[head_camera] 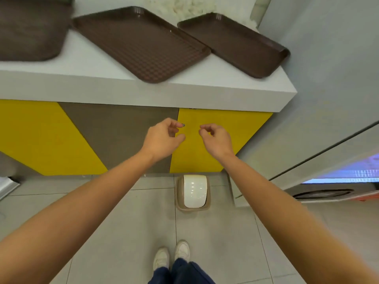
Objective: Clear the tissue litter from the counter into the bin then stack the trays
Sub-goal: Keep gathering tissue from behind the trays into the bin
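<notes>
Three brown trays lie on the white counter (102,78): one at the far left (30,31), one in the middle (141,44) overhanging the front edge, one at the right (233,46). White tissue litter (184,7) is heaped behind the trays at the back. A small bin (192,193) with a white swing lid stands on the floor against the cabinet. My left hand (164,138) and my right hand (215,138) hover in front of the cabinet, below the counter edge and above the bin, fingers loosely curled and apart, holding nothing.
The cabinet front (215,140) is yellow and brown, with a small knob (183,125) by my left fingertips. A grey wall (328,78) closes off the right side of the counter. My feet (172,257) stand on the grey tiled floor.
</notes>
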A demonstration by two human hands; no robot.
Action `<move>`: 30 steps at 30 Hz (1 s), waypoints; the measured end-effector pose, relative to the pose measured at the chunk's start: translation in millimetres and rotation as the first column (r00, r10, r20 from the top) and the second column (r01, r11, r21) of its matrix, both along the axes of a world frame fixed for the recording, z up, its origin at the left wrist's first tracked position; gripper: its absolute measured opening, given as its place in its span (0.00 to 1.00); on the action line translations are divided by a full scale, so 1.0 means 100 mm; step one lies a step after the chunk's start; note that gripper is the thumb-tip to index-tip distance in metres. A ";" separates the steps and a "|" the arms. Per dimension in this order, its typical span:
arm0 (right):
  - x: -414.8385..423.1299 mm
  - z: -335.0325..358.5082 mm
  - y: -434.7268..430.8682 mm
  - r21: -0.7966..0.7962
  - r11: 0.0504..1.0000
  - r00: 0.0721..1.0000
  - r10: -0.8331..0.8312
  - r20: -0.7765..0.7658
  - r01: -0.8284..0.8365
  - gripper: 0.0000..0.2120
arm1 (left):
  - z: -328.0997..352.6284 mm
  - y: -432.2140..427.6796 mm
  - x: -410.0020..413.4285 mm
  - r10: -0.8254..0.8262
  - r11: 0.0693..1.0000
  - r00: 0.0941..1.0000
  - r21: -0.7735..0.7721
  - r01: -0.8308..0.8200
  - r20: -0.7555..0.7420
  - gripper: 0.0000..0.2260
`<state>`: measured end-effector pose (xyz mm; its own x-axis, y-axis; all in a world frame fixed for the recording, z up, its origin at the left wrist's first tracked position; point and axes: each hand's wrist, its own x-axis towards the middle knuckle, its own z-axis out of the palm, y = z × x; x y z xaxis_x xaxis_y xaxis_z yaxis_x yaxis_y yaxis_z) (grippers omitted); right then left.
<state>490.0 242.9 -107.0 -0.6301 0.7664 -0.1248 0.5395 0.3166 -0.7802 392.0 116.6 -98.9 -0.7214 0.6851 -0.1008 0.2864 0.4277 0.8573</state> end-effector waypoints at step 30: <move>-2.41 1.03 1.77 0.108 0.994 0.978 0.047 -0.205 -0.025 0.14 | 1.07 1.57 -2.44 0.192 0.971 0.965 0.180 -0.160 -0.177 0.11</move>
<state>248.8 420.0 -3.6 -0.6616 0.7444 0.0906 0.3564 0.4184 -0.8354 148.5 273.3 8.1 -0.8270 0.5409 0.1531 0.3845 0.3456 0.8560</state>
